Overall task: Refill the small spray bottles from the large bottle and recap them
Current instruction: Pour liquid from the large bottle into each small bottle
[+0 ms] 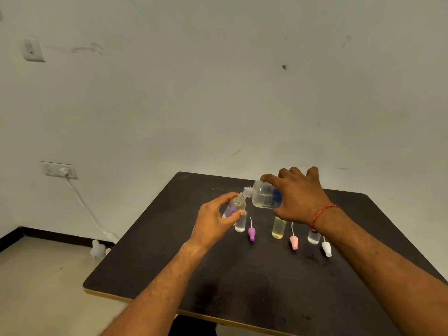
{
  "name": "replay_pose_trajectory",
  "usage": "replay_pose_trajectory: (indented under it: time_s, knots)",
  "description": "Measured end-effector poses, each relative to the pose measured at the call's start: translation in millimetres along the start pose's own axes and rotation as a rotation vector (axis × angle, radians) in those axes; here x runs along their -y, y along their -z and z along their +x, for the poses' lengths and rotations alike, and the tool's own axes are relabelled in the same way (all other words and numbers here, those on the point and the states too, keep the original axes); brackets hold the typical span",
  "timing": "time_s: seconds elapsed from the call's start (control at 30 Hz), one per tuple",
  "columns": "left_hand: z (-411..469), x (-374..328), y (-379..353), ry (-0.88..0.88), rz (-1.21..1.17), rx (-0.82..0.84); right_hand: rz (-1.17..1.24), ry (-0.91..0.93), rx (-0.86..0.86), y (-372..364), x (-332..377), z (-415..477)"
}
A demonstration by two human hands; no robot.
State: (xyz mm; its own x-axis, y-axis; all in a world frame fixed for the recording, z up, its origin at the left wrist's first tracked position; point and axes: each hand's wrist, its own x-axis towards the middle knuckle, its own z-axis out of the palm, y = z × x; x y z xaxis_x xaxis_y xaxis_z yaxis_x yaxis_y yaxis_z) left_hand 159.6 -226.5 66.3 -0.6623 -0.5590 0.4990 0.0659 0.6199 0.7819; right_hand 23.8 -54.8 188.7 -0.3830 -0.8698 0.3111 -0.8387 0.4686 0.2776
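while the right hand point(299, 198) grips the tipped large bottle point(265, 195) round its body, the left hand point(213, 220) pinches a small bottle point(234, 206) above the table point(242, 287), necks touching (both likely light, slick plastic; hold mid-body, not the neck).

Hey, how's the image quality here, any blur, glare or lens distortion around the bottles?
Head view: wide-angle distortion skews the dark table; light is dim and even, shadows faint; the large bottle in the right hand and the small spray bottle in the left hand look slightly soft; no harsh glare on the clear plastic.
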Motion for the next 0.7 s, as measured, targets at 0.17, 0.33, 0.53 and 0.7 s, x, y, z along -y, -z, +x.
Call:
replay_pose_trajectory:
  time_s: [0.17, 0.33, 0.53, 0.7]
  knots:
    - [0.5, 5.7, 6.1, 0.016, 0.0, 0.012, 0.187, -0.117, 0.009, -17.6, -1.2, -13.4]
    - [8.5, 32.3, 12.7, 0.103, 0.066, 0.022, 0.384, -0.25, 0.029, -29.9, -2.4, -25.6]
    - [18.6, 66.2, 12.0, 0.254, 0.114, 0.002, 0.518, -0.333, 0.025, -45.2, -3.9, -40.6]
    - [28.1, 92.2, 6.9, 0.342, 0.158, 0.001, 0.63, -0.386, 0.005, -56.9, -6.5, -57.0]
